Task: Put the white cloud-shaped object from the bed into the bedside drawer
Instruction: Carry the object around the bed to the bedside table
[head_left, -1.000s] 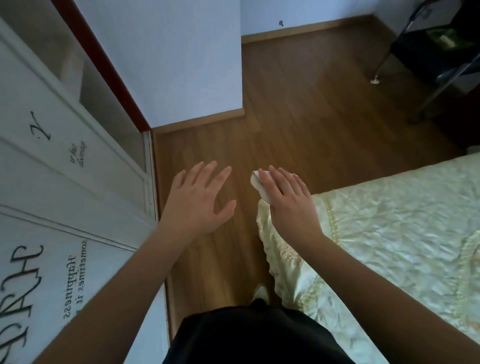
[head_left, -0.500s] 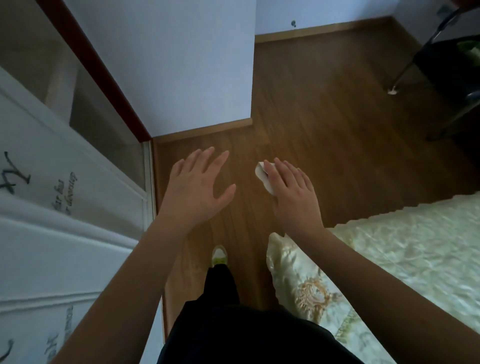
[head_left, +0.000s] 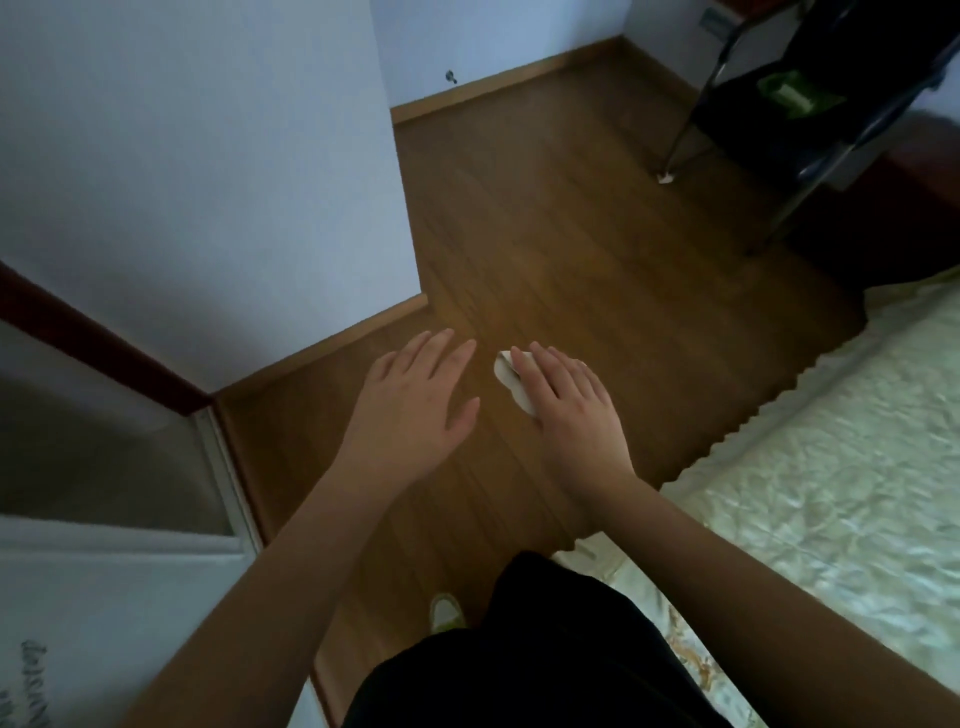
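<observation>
My right hand (head_left: 569, 410) is held out over the wooden floor, palm down, gripping the white cloud-shaped object (head_left: 511, 382). Only the object's left edge shows, poking out beside my index finger; the hand hides the remainder. My left hand (head_left: 415, 408) hovers beside it to the left, palm down, fingers apart and holding nothing. The bed (head_left: 841, 483) with its pale green quilted cover lies to the right, behind my right arm. No bedside drawer is in view.
A white wall corner (head_left: 260, 182) juts out ahead on the left. A white wardrobe with glass panel and lettering (head_left: 104, 519) stands at the left. A dark metal-legged rack (head_left: 810, 104) stands at the far right. Brown wood floor (head_left: 571, 234) stretches ahead.
The view has swung left and forward, away from the bed. Both hands keep the same pose, the right one still holding the white object, now over floor instead of the bed's corner.
</observation>
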